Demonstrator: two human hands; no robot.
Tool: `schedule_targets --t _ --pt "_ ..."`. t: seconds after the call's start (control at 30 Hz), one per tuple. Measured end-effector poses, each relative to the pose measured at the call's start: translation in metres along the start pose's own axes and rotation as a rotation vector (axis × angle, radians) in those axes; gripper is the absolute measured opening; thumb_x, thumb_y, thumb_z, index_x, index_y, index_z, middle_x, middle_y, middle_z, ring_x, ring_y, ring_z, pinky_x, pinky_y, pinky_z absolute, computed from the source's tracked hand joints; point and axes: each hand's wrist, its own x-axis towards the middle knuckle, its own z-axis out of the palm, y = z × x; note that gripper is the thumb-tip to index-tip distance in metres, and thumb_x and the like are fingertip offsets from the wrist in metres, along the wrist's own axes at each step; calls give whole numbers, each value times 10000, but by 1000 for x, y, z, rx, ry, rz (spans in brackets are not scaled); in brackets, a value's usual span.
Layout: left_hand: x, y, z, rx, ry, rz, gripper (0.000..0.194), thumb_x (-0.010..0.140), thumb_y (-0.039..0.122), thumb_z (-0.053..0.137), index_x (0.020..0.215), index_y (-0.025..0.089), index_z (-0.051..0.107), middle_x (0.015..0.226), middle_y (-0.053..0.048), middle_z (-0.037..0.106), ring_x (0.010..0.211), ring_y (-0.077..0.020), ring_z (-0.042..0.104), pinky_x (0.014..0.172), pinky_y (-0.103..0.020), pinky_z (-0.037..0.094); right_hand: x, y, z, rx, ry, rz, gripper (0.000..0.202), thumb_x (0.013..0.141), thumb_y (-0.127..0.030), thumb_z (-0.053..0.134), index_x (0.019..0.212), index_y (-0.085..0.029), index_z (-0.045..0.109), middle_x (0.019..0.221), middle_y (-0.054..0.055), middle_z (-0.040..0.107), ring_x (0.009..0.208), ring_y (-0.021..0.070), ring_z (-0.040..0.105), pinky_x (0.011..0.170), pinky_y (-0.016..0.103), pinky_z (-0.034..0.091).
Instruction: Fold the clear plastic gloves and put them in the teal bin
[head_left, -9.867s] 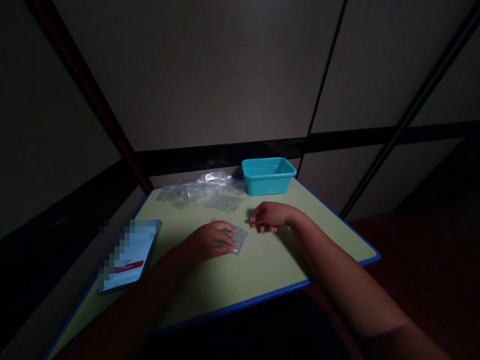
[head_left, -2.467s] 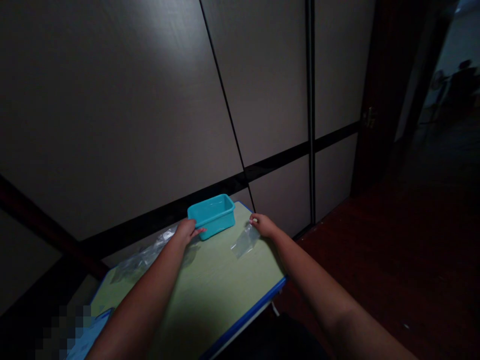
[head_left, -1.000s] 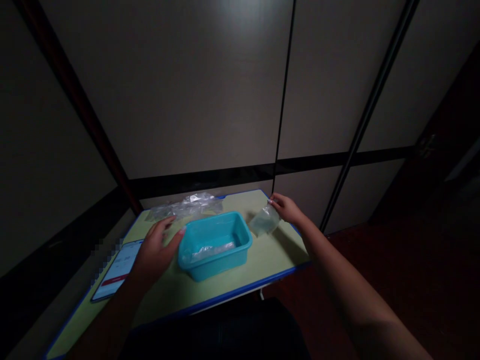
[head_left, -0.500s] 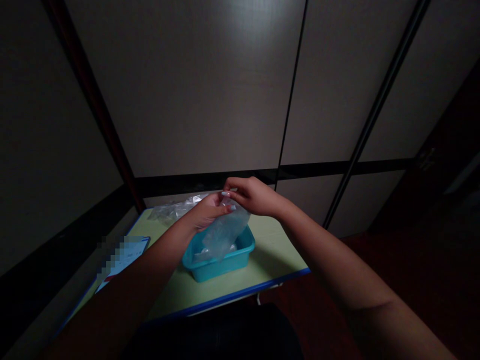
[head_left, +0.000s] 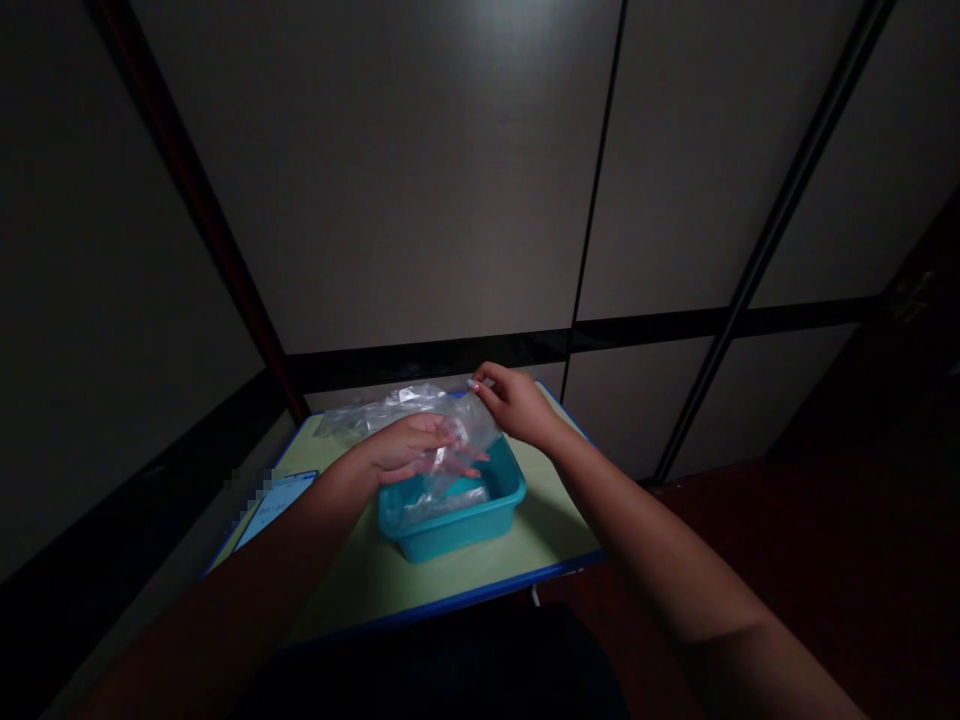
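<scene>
Over a turquoise plastic basin (head_left: 461, 533), my right hand (head_left: 517, 402) pinches the upper edge of a clear plastic bag (head_left: 484, 420) between thumb and fingers. My left hand (head_left: 412, 446) is against the same bag with its fingers stretched out and spread. Part of those fingers shows through the film; I cannot tell whether they are inside the bag or behind it. More clear plastic (head_left: 472, 497) lies in the basin below the hands.
A small table (head_left: 555, 545) with a pale green top and blue edge carries the basin. Crumpled clear plastic (head_left: 390, 408) lies at its back. A tablet-like or paper sheet (head_left: 281, 500) lies at the left, partly blurred out. Cabinet panels (head_left: 420, 220) stand behind.
My left hand has gone from gripping the bag to spread fingers, lower against it. My right hand still pinches the bag, now farther from the left. The view has shifted slightly.
</scene>
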Motion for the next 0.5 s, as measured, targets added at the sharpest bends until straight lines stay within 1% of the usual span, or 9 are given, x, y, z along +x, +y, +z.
schedule_targets --t 0.1,0.17,0.2,0.3,0.37,0.43,0.5 --pt "0 -1 -2 64 31 -42 261 669 282 728 831 123 598 801 -94 688 841 -268 659 785 -432 493 -7 14 8 8 -33 103 233 877 -394 421 869 -197 545 527 -47 487 482 99 459 475 201 266" --pt "0 0 -5 151 40 -111 276 645 302 728 818 126 605 775 -76 681 770 -249 664 746 -402 498 -11 28 11 28 -56 196 299 879 -468 392 917 -205 529 492 -49 493 456 108 489 456 199 285" --pt "0 0 -6 209 43 -154 278 636 312 724 811 130 608 756 -63 678 723 -234 663 722 -378 496 -13 37 11 37 -47 246 337 878 -503 372 937 -206 521 488 -47 502 442 111 501 446 198 295" --pt "0 0 -12 424 33 -280 242 657 344 675 776 141 615 670 -28 661 621 -194 640 646 -300 466 -16 73 13 73 25 381 388 886 -533 308 957 -204 503 492 -42 529 396 107 516 419 193 324" --pt "2 -1 -16 560 4 -334 206 685 348 630 744 152 610 620 -11 641 593 -176 615 603 -265 437 -20 101 17 83 51 454 418 893 -538 263 954 -200 501 467 -45 520 378 110 520 408 191 333" --pt "4 -1 -19 686 -17 -358 165 696 324 595 711 160 600 606 4 621 573 -153 580 566 -239 409 -27 125 23 83 43 522 409 897 -525 258 935 -198 501 459 -46 521 369 111 518 409 192 337" --pt "6 -3 -21 798 -26 -374 134 701 297 568 707 166 596 621 14 604 559 -133 539 534 -222 384 -34 142 30 64 21 563 396 896 -517 271 922 -197 503 462 -46 525 377 109 517 424 194 337"
